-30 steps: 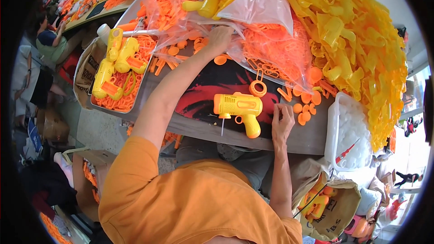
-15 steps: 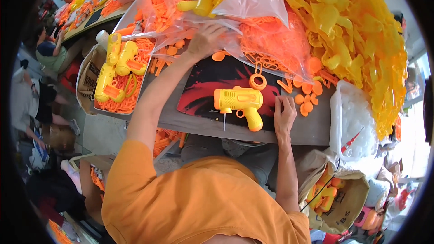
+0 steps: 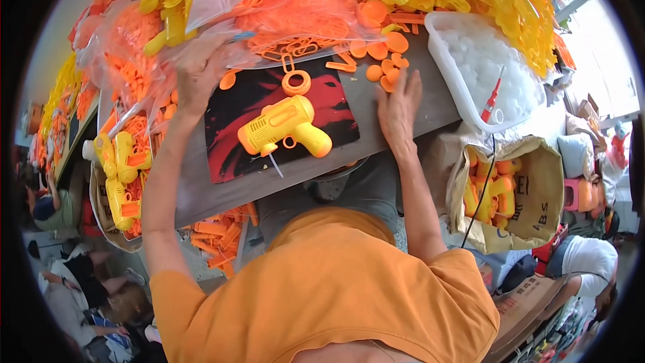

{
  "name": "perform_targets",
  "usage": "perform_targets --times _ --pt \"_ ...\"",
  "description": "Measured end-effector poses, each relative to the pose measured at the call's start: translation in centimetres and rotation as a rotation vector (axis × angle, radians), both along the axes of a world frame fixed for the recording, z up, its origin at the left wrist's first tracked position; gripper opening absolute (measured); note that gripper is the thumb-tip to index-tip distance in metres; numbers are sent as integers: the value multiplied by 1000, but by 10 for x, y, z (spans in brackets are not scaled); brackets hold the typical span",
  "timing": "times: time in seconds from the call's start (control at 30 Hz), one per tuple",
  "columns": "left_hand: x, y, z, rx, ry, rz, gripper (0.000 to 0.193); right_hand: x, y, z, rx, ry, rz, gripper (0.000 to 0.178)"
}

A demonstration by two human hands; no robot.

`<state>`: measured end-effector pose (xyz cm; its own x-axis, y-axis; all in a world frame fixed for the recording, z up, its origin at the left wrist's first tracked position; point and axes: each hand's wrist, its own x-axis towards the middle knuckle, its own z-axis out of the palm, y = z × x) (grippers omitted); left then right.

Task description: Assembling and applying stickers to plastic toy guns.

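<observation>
A yellow toy bubble gun lies on its side on a black and red mat, a thin pale stick jutting from its underside. Just beyond it rests an orange ring with a looped handle. My left hand is at the edge of the clear plastic bag, fingers curled. A small blue thing shows by its fingertips; whether it is held is hard to see. My right hand has its fingers stretched out, the tips at a cluster of small orange discs and nothing visibly gripped.
Yellow shell parts are heaped at the far right. A white tub of translucent parts stands right, a red screwdriver-like tool with a cable on it. Yellow guns fill a sack below and a box of orange parts at left.
The view has swung, shifting the scene left and tilting it. My right hand has gone from beside the gun to the orange discs, its fingers straightening. My left hand stays by the bag.
</observation>
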<state>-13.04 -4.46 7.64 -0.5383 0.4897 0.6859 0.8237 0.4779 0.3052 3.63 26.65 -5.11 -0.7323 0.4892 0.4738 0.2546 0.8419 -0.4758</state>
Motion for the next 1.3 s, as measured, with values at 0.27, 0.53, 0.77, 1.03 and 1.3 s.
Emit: perform_targets --times 0.27,0.53,0.77,1.03,1.3 --pt "23 158 -15 136 -532 -406 24 -64 -16 0 -104 -49 140 73" --pt "18 302 -60 -380 -854 -643 42 21 -55 42 -153 -27 446 59" --pt "14 307 -58 -92 -404 -526 44 50 -10 36 -267 167 167 16" --pt "60 157 -8 -60 -602 -393 27 51 46 12 -123 181 -170 19" --pt "113 17 -34 131 -675 2 23 9 70 23 -130 -233 -447 26"
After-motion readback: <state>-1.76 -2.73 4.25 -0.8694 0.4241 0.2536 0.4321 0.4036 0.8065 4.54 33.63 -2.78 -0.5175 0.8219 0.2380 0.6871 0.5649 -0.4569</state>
